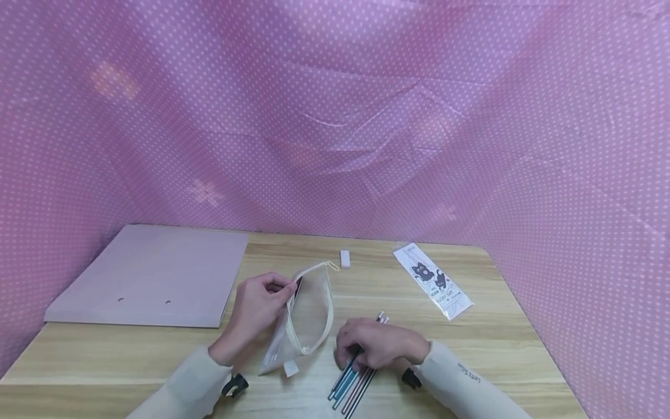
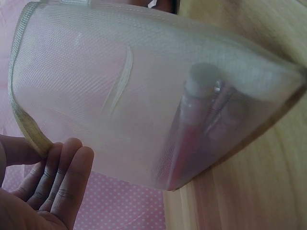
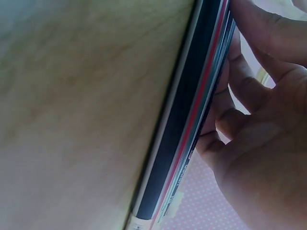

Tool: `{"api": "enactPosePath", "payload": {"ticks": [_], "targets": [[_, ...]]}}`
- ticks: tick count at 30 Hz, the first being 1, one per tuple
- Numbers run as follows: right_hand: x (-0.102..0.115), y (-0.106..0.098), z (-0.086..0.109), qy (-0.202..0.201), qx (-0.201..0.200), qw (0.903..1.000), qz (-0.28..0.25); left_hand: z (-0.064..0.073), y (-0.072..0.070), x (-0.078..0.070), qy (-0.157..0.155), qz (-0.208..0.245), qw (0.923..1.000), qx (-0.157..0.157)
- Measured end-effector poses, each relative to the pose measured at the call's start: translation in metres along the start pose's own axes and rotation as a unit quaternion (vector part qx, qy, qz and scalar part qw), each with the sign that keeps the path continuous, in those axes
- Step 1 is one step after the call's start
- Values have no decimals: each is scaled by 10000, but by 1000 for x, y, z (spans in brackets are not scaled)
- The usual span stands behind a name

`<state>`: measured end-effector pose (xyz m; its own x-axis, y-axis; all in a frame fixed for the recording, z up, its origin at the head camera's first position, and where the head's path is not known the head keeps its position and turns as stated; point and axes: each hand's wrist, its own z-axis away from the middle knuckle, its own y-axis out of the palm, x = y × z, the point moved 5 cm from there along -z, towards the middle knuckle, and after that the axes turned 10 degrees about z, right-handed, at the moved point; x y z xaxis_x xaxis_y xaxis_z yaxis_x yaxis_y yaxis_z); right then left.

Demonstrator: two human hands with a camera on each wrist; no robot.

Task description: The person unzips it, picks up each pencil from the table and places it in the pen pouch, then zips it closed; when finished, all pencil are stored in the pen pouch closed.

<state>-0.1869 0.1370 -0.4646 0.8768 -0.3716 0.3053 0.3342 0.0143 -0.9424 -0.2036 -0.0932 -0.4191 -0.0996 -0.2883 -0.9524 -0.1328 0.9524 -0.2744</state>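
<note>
My left hand (image 1: 264, 305) pinches the rim of a translucent mesh zip pouch (image 1: 313, 311), whose mouth gapes toward the right. Through the mesh in the left wrist view, several pen-like sticks (image 2: 190, 117) show, one with a pale cap and a reddish barrel. To the right of the pouch, my right hand (image 1: 379, 342) bends over several striped pencils (image 1: 349, 389) lying on the table. Its thumb and fingers grip at least one of them; exactly how many is hidden. Dark, red and teal pencils (image 3: 184, 110) lie side by side in the right wrist view.
A white eraser (image 1: 345, 259) lies behind the pouch. A packaged ruler set (image 1: 433, 281) with black cat drawings is at the back right. A large pale folder or board (image 1: 157, 273) covers the table's left back. Pink dotted cloth (image 1: 335, 116) encloses the wooden table (image 1: 513, 349).
</note>
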Motion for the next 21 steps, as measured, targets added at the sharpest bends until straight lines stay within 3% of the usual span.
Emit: {"api": "enactPosePath", "payload": {"ticks": [12, 21], "targets": [[0, 1, 0, 84, -152, 9998, 6, 1, 0, 1, -31, 45, 10000, -19], [-3, -6, 1, 395, -660, 9964, -357, 1, 1, 1, -91, 47, 9999, -22]]}}
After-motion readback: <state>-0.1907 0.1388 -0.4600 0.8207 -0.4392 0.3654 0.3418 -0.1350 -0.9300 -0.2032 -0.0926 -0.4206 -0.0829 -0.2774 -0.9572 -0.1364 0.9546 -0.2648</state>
